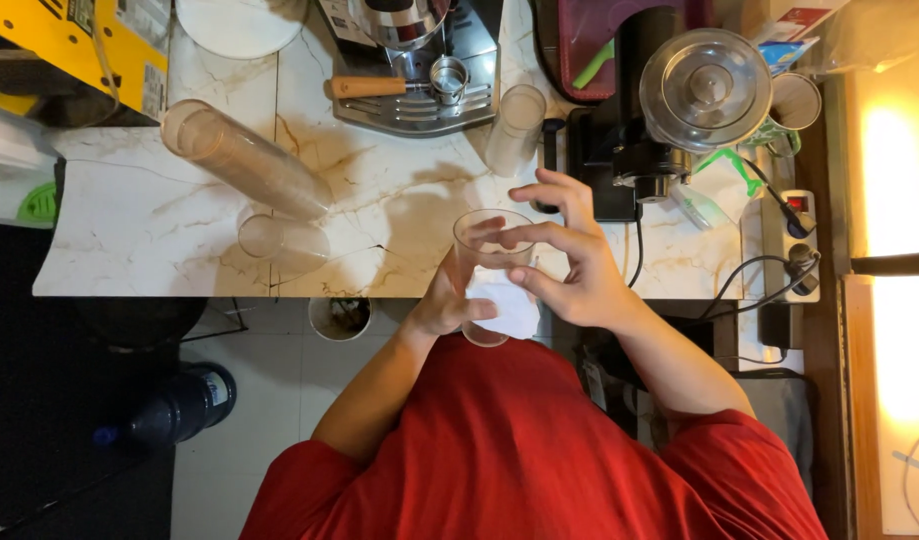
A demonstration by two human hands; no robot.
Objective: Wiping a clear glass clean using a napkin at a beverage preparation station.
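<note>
Clear plastic cup [487, 262], smooth, round, held over the marble-look worktop [179, 235] edge w/ white cloth [506, 305] beneath. Left hand [441, 303] curled round cup's base & cloth; right hand [571, 262] half-open, fingertips pinching the rim.

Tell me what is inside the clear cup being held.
The clear cup looks empty. A white cloth shows under it, held by the left hand. The right hand covers the cup's right side, hiding that part.
</note>
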